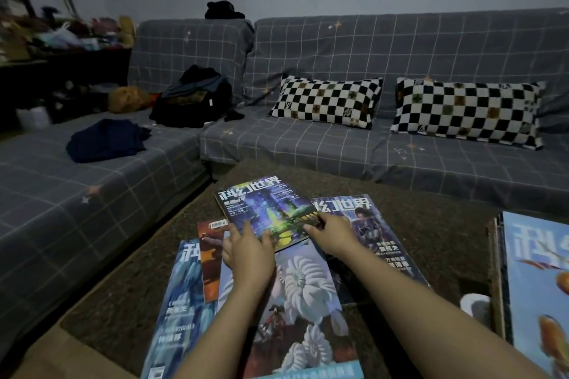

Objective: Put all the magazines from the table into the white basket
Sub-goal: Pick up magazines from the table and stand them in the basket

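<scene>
Both hands are on the topmost magazine [264, 209], the one with the purple-and-green city cover, which lies at the far end of the spread on the dark tabletop [431, 243], straight ahead of the person. Its long axis runs diagonally, from the far left corner down toward the near right. The left hand [246, 251] lies on its near left edge with fingers fairly straight; whether the thumb has got under the cover I cannot tell. The right hand [331, 234] curls its fingers over the near right edge, seemingly pinching it. Both are equally near, so a two-handed lift looks likely. Under and around it lie four more magazines: a blue one [181, 295] at the left, a red-orange one [211, 258] partly covered, a large one with a white spiral flower [301, 292] under the forearms, and one with a dark-haired figure [366, 224] at the right. At the far right edge stands what seems a container [495, 271] with a fish-covered magazine [542, 280] already in it — likely the basket, though its colour does not show plainly.
</scene>
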